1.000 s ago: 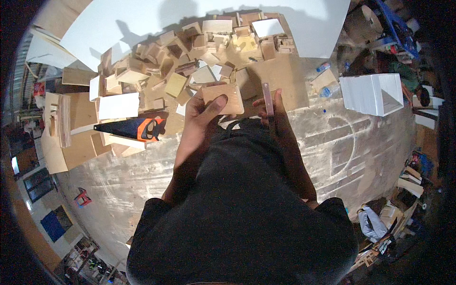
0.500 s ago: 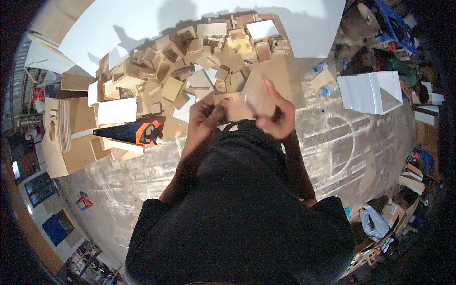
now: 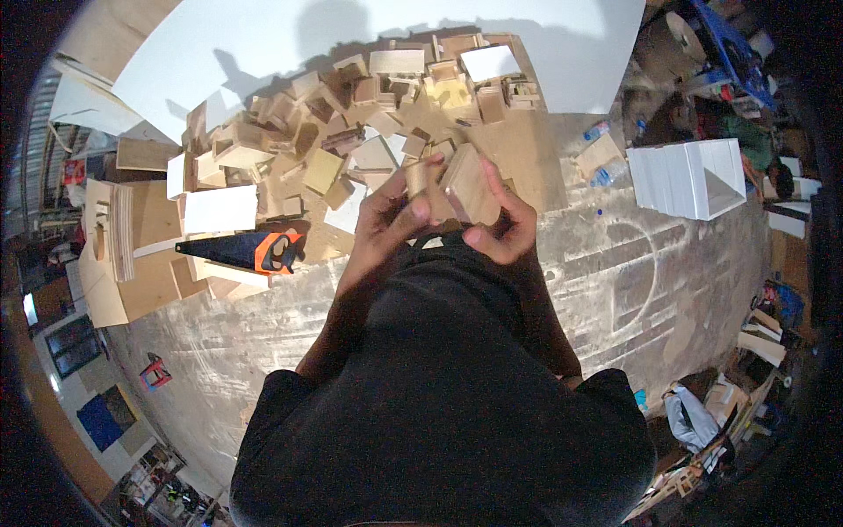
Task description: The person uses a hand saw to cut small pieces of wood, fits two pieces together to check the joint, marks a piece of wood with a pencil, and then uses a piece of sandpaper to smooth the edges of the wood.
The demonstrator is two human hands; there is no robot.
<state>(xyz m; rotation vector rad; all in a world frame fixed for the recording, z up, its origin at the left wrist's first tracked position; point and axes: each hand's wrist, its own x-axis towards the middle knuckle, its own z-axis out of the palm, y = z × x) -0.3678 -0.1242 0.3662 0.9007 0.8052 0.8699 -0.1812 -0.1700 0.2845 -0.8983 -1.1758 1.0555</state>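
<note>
My left hand (image 3: 386, 220) is closed round a small wooden piece (image 3: 427, 186), with the thumb on its near side. Close beside it, my right hand (image 3: 509, 218) grips a larger light wooden block (image 3: 474, 186) between thumb and fingers, its layered edge turned to the left. The two pieces meet or nearly meet in front of my body; I cannot tell whether they touch. Beyond them spreads a pile of wooden offcuts (image 3: 325, 170) on a brown board (image 3: 536, 149). A handsaw (image 3: 237, 250) with a dark blade and orange-and-black handle lies left of my left hand.
White sheet material (image 3: 255, 39) stands behind the pile. On the right are a white box (image 3: 676, 176) and a small plastic bottle (image 3: 601, 176) on the worn floor (image 3: 606, 290). Stacked boards (image 3: 118, 228) sit at far left, near a small red stool (image 3: 155, 373).
Both wooden pieces have been turned in my hands: the right block now shows its layered edge, and the left piece looks narrower. My hands stay close together.
</note>
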